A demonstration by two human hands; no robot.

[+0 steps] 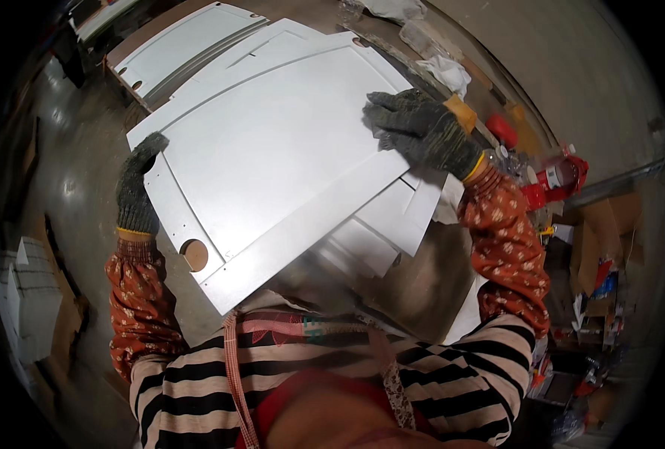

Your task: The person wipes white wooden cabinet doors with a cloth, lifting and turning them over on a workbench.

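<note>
A large white panel [273, 142] with a recessed middle and a round cut-out near its lower left corner lies tilted before me. My left hand [139, 187], in a dark grey knit glove, grips its left edge, thumb over the top face. On the panel's right side, my right hand [426, 131], gloved the same way, presses down with bent fingers. Something greyish shows at its fingertips, but I cannot make out what. A yellow-orange piece [461, 114] shows behind that hand; whether it is held is unclear. More white panels [392, 217] lie underneath.
Another white panel [190, 45] rests at the far left. Along the right stand a red container [564, 176], clear bottles and an open cardboard box [609, 232]. A crumpled white bag [448, 75] lies beyond the panels. White boards [37, 299] are stacked on the left floor.
</note>
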